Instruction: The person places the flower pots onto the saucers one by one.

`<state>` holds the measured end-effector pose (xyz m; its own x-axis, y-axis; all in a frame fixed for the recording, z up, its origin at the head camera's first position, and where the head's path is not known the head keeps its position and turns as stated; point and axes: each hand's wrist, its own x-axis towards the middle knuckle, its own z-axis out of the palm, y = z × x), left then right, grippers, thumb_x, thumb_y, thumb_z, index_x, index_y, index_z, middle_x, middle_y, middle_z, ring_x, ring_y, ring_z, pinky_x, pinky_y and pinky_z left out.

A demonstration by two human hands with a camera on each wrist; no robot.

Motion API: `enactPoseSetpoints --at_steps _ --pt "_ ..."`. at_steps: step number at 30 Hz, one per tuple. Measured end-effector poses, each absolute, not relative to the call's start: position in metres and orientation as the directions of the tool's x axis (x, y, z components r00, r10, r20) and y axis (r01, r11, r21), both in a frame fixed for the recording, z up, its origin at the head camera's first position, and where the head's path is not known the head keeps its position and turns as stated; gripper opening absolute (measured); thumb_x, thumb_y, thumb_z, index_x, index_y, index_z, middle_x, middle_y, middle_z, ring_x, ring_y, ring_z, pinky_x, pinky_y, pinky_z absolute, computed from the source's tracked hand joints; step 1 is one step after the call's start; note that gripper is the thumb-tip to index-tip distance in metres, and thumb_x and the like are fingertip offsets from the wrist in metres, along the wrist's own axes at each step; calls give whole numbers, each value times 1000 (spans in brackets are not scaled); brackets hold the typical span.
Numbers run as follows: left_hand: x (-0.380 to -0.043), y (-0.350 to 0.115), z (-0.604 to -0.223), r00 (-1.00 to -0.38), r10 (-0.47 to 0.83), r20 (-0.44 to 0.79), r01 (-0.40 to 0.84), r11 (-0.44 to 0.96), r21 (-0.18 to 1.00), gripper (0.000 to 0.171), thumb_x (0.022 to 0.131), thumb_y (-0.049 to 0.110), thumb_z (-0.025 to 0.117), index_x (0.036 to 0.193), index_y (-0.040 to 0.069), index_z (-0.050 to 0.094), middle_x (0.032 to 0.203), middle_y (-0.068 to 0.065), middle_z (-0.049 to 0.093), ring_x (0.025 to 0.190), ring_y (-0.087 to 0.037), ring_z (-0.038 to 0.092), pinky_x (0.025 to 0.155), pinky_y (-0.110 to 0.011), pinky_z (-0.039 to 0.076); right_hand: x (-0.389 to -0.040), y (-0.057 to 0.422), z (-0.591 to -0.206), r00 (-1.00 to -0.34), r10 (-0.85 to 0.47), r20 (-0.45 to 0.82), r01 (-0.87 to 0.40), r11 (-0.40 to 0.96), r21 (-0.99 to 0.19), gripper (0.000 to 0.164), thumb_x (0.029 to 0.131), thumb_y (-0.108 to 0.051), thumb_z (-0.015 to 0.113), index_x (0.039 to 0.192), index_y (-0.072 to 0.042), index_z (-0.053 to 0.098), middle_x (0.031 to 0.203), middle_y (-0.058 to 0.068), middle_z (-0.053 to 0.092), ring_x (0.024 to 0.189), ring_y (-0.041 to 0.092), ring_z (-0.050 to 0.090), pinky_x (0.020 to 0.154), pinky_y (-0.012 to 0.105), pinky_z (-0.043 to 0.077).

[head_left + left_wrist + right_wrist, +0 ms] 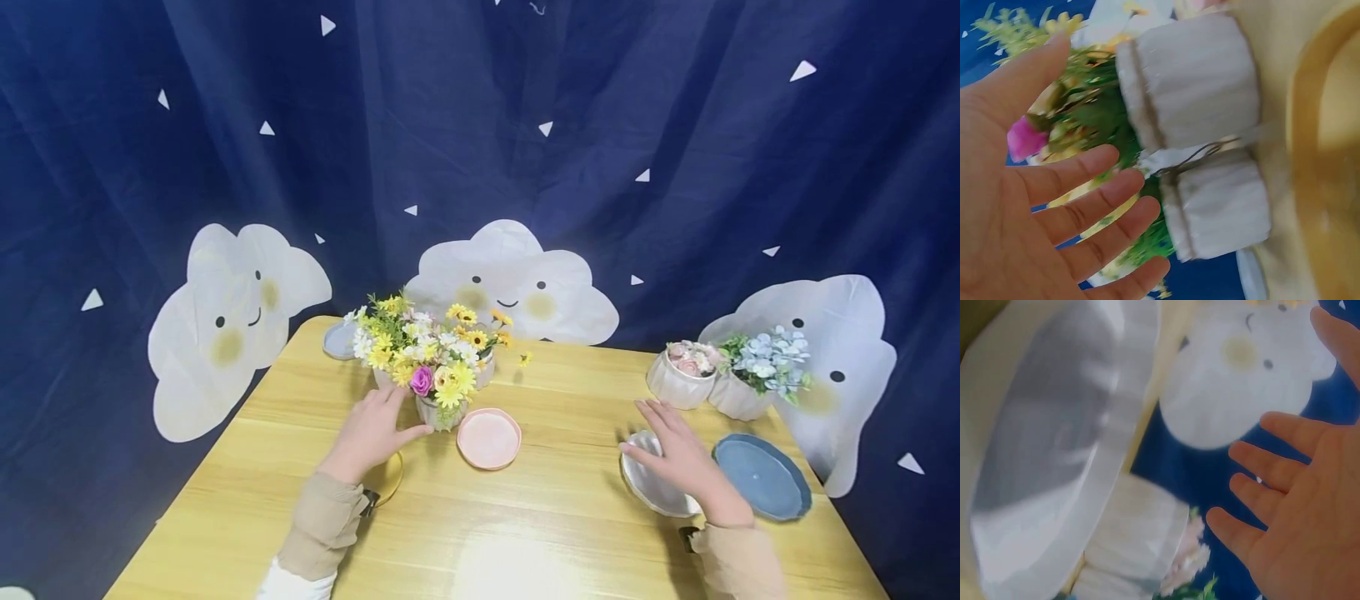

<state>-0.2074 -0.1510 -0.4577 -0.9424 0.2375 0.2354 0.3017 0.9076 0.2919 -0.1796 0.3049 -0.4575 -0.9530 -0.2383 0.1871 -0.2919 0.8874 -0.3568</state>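
One flowerpot [430,410] just right of left hand [371,433]; white dish [651,482] under right hand [681,458], toward worktop's [570,408] right edge; fingers [1113,190] spread, empty.

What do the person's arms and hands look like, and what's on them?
Both hands are bare, with no gloves or rings to be seen. The left hand comes out of a wrinkly tan cuff, with white cloth further up. The right hand has a light tan sleeve. A small black piece sits by each wrist.

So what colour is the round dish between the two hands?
The dish is pale pink, clearest in the head view.
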Motion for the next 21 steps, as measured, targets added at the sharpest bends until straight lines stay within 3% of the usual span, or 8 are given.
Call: enactPoseSetpoints --at_steps 7,15,21 --pt "-218 -140 -471 -954 221 203 279 905 322 87 72 64 57 127 -2 44 124 -19 52 111 -35 51 96 -51 40 -187 278 -466 -934 -293 206 -351 862 -367 76 78 -49 61 135 -6 36 138 18 38 130 43 24 99 61 26" --pt "-225 -130 -478 -955 150 256 233 913 333 53 73 42 65 105 1 57 97 -13 60 88 -30 57 75 -46 50 -192 249 -475 -916 -347 202 -400 837 -375 78 77 -52 61 135 -6 37 137 17 40 131 41 25 102 59 27" --pt "-226 -120 -480 -960 63 274 169 907 385 41 71 32 67 101 6 59 88 -11 58 84 -28 55 72 -44 50 -197 227 -480 -900 -389 196 -435 817 -378 78 75 -53 61 135 -7 39 136 17 42 132 38 27 104 56 28"
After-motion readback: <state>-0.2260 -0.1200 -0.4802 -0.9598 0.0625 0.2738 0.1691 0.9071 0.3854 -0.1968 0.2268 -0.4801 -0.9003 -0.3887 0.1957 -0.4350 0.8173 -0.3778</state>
